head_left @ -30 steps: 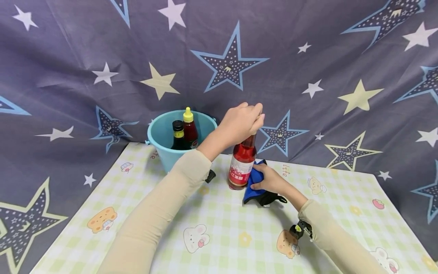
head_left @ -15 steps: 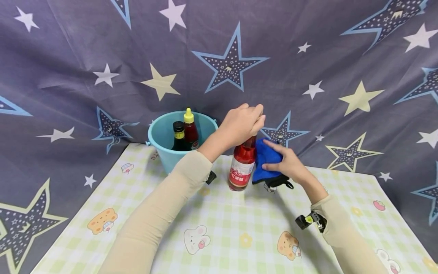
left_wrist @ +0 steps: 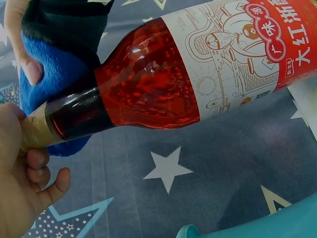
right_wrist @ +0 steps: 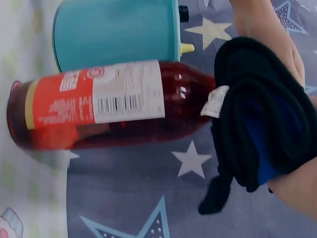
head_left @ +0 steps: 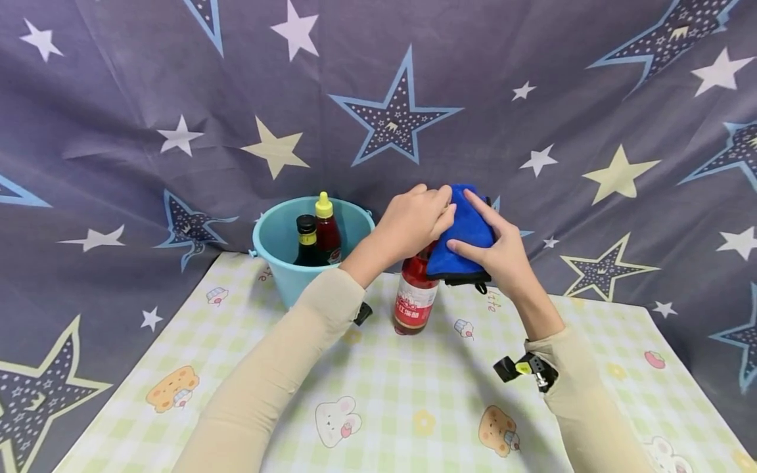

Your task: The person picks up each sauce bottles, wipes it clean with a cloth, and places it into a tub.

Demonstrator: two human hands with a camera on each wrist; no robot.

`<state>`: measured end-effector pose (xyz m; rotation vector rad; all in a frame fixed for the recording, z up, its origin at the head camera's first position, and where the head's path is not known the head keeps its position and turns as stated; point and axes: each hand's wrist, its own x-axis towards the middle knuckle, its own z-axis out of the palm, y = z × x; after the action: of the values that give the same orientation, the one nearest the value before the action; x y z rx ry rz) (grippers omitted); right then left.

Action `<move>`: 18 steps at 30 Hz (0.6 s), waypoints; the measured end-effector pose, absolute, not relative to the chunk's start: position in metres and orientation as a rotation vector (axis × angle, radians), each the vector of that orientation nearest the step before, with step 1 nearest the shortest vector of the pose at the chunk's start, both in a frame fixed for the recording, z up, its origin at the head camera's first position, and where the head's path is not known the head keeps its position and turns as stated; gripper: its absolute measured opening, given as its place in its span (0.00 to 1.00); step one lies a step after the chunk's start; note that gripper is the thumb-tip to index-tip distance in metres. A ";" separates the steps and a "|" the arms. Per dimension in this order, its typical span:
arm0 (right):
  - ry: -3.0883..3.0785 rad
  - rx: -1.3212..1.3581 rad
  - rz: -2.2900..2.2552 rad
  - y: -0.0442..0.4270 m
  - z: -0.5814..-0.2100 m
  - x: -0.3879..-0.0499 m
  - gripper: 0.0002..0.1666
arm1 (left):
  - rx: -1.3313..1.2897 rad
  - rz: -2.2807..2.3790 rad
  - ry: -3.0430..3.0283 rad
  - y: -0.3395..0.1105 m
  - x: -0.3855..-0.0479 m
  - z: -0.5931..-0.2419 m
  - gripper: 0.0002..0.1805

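Head view, bottle (head_left: pixel 415 295) beneath left fingers (head_left: pixel 440 225), cloth (head_left: pixel 460 253) in right fingers (head_left: pixel 483 209)

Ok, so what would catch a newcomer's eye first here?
Probably the bright blue cloth in the right hand, held at the neck of the red bottle whose top the left hand grips. Next, the light-blue bucket to the bottle's left, holding two capped bottles.

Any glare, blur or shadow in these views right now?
Left wrist: white glare on the bottle's dark neck, label crisp; right wrist: small glints on the shoulder, fine print soft; head: soft shadow on the table beside the right arm.
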<state>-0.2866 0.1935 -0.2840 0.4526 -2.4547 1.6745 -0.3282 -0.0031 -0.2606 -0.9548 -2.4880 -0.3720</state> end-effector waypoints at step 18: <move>-2.535 0.497 1.448 0.179 -0.288 -0.284 0.53 | -0.949 -0.342 -2.457 -0.002 -0.329 -0.260 0.17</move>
<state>-0.2837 0.1793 -0.2878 0.4972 -2.5353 1.4480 -0.3286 -0.0024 -0.2600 -0.9486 -2.4574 -0.3420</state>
